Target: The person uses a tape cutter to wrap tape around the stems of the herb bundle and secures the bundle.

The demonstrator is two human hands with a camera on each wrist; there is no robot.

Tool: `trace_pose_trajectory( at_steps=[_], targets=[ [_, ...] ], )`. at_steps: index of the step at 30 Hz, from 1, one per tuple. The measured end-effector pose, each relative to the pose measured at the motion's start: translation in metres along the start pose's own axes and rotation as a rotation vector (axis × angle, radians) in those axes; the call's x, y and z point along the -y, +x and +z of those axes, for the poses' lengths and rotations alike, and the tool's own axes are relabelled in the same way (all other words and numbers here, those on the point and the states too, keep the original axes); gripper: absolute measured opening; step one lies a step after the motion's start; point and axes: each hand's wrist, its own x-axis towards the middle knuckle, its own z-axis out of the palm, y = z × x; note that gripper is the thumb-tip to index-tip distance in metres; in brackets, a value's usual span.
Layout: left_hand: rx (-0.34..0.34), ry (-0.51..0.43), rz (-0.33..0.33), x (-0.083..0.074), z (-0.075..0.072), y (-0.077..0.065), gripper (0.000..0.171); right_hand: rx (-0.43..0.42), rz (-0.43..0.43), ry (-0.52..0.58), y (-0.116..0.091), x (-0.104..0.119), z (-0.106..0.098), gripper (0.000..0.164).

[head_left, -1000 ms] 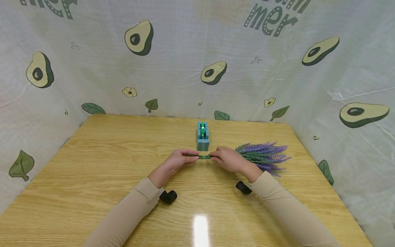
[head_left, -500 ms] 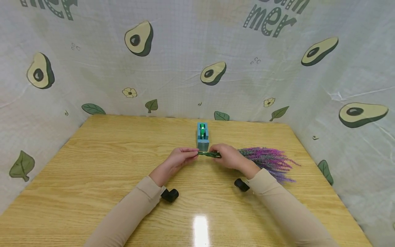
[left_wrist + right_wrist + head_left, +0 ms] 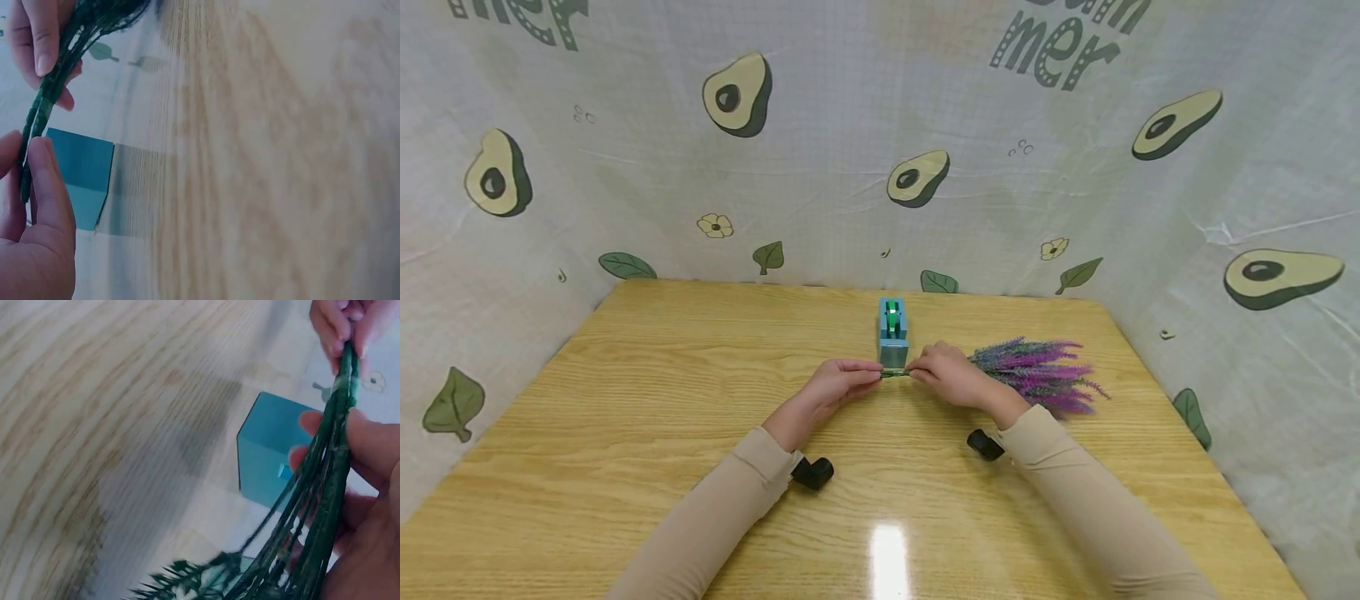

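A bunch of artificial lavender (image 3: 1037, 371) with purple and magenta heads points to the right in the head view. My left hand (image 3: 835, 385) pinches the tip end of its green stems (image 3: 39, 115) between thumb and fingers. Farther up the stems, nearer the blooms, my right hand (image 3: 951, 377) grips the bunch. Between the two hands a pale, shiny band (image 3: 347, 382) circles the stems, looking like clear tape. Just beyond the hands stands a blue tape dispenser (image 3: 892, 350) carrying a green roll (image 3: 892, 317).
The wooden table (image 3: 700, 333) ends at a hanging cloth (image 3: 835, 167) printed with avocados, which also closes in the left and right sides. A black wrist device (image 3: 812, 473) sits under the left wrist, another black device (image 3: 985, 445) under the right.
The lavender has turned about its stems: purple heads faced up first, then magenta, now a mix. Both hands have shifted slightly away from the body, and the right hand has re-gripped the stems.
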Motion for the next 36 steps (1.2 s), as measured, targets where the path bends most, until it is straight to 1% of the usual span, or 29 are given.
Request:
trace_pose_trajectory(
  at_steps=[6,8,11,15,17,20,24,28,32,36],
  targets=[
    [-0.032,-0.025,-0.012,0.0,0.0,0.004,0.028,-0.009,0.046,0.043,0.002,0.003,0.002,0.022],
    [-0.037,-0.026,-0.022,0.0,0.0,0.005,0.028,-0.018,0.048,0.048,0.003,0.003,0.004,0.02],
    [-0.035,-0.03,-0.018,0.0,0.0,0.007,0.027,-0.071,0.028,0.058,0.005,0.001,0.007,0.017],
    [-0.059,-0.045,-0.017,-0.001,0.001,0.009,0.026,-0.162,0.01,0.083,0.008,-0.004,0.01,0.016],
    [-0.076,-0.061,-0.017,-0.001,0.002,0.009,0.026,-0.178,0.016,0.093,0.01,-0.006,0.01,0.016],
    [-0.092,-0.078,-0.012,-0.002,0.003,0.011,0.027,-0.148,0.039,0.109,0.013,-0.008,0.009,0.015],
    [-0.103,-0.075,0.014,0.001,0.002,0.013,0.029,-0.056,0.093,0.14,0.014,-0.011,0.005,0.014],
    [-0.099,-0.068,0.033,0.002,0.001,0.015,0.03,0.027,0.142,0.124,0.012,-0.013,0.0,0.023],
    [-0.091,-0.076,0.035,0.001,0.002,0.015,0.032,0.072,0.151,0.115,0.009,-0.014,-0.004,0.028],
    [-0.091,-0.068,0.044,0.0,0.004,0.015,0.032,0.089,0.181,0.185,0.008,-0.015,-0.006,0.028]
  ],
)
